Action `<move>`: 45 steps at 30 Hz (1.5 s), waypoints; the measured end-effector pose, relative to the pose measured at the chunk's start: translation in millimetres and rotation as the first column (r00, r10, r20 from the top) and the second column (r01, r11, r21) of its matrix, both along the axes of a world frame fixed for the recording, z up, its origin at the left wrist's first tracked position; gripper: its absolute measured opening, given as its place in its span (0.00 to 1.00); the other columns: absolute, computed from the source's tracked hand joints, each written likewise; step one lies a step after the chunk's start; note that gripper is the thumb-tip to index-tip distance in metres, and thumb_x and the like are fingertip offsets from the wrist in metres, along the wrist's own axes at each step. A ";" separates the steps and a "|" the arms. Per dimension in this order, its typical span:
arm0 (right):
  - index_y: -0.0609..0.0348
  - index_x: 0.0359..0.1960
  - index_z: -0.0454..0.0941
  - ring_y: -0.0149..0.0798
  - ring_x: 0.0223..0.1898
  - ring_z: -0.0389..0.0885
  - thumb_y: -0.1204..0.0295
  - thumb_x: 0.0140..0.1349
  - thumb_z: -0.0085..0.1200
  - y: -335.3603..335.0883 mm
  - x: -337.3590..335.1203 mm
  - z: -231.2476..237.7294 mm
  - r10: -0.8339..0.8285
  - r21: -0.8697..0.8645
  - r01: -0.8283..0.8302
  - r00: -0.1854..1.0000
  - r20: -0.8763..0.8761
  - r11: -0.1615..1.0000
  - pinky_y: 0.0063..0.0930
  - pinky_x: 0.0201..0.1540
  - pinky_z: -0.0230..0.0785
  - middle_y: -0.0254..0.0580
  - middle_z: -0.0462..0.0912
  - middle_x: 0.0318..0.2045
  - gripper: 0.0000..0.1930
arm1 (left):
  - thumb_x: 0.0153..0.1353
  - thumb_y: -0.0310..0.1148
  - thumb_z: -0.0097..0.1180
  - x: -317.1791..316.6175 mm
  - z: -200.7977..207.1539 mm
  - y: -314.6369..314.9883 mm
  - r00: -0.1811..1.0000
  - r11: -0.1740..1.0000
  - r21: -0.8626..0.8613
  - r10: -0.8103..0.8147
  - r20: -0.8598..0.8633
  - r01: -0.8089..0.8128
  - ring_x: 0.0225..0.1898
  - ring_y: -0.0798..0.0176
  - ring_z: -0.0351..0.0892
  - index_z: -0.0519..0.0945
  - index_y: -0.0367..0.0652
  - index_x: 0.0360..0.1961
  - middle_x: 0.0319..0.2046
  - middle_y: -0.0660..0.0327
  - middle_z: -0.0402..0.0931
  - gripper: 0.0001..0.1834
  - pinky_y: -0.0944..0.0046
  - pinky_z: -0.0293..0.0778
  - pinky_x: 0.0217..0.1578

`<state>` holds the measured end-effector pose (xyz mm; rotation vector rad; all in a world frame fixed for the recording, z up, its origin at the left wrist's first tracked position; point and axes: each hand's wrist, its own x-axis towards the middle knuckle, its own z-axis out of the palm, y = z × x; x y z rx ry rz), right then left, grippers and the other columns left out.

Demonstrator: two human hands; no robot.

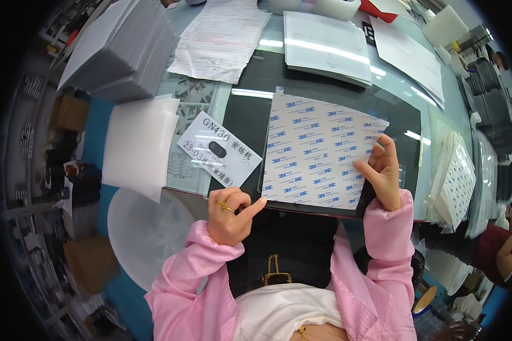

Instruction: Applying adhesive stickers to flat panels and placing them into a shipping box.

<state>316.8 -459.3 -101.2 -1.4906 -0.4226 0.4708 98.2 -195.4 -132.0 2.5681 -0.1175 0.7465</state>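
One left hand (230, 216) and one right hand (383, 173) at a white, nearly square sheet with repeated blue print (313, 153)

Nearest, both hands come out of striped pink sleeves (389, 227). The left hand, wearing a gold-coloured ring (225, 207), is at the lower left corner of the sheet; its fingers are curled and the thumb points to this corner, but I cannot tell if its grip pinches it. The right hand is at the right edge, thumb over the sheet, fingers bent; whether this grip grasps the edge, I also cannot tell.

At left, below the bench, stands a round, translucent white tub (145, 244). The sheet lies over a flat black panel (404, 113) on the glass-topped bench (401, 82). Just left of it lies a tilted white rectangular card with black print (202, 162); further left, a stack of thin translucent white sheets (136, 148).

Farther away are a flat white stack (327, 45), a creased white paper with printed lines (219, 37), and a tall grey-white pile (125, 51).
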 end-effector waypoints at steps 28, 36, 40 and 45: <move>0.56 0.61 0.57 0.41 0.50 0.83 0.89 0.57 0.58 -4.8 -3.3 1.0 0.050 -0.053 -0.045 0.994 0.098 0.998 0.31 0.50 0.81 0.51 0.78 0.50 0.33 | 0.41 0.18 0.59 -0.6 3.4 -8.8 0.999 0.999 0.047 0.029 -0.038 -0.027 0.40 0.58 0.70 0.87 0.51 0.41 0.32 0.65 0.68 0.24 0.57 0.63 0.43; 0.56 0.61 0.57 0.42 0.51 0.83 0.88 0.56 0.60 -4.3 -3.4 0.9 0.034 -0.068 -0.027 0.993 0.110 0.997 0.30 0.48 0.82 0.51 0.78 0.50 0.34 | 0.37 0.23 0.60 7.5 16.5 -44.1 0.998 0.997 0.075 -0.019 -0.056 0.023 0.39 0.61 0.67 0.88 0.54 0.45 0.35 0.66 0.68 0.28 0.56 0.60 0.43; 0.56 0.62 0.57 0.42 0.51 0.83 0.88 0.56 0.61 -5.3 -1.6 -0.2 0.044 -0.097 -0.033 0.992 0.115 0.995 0.30 0.47 0.83 0.51 0.78 0.50 0.35 | 0.41 0.26 0.63 18.6 19.7 -74.8 0.992 0.996 0.072 -0.045 -0.115 0.053 0.44 0.64 0.66 0.87 0.58 0.48 0.39 0.68 0.68 0.28 0.57 0.56 0.49; 0.57 0.62 0.57 0.41 0.52 0.82 0.88 0.56 0.61 -7.5 -2.2 -2.6 0.039 -0.123 -0.024 0.992 0.122 0.992 0.29 0.46 0.83 0.50 0.77 0.51 0.35 | 0.43 0.26 0.63 26.1 18.6 -86.9 0.988 0.993 0.105 -0.035 -0.153 0.051 0.45 0.65 0.66 0.86 0.58 0.50 0.40 0.70 0.69 0.28 0.56 0.53 0.51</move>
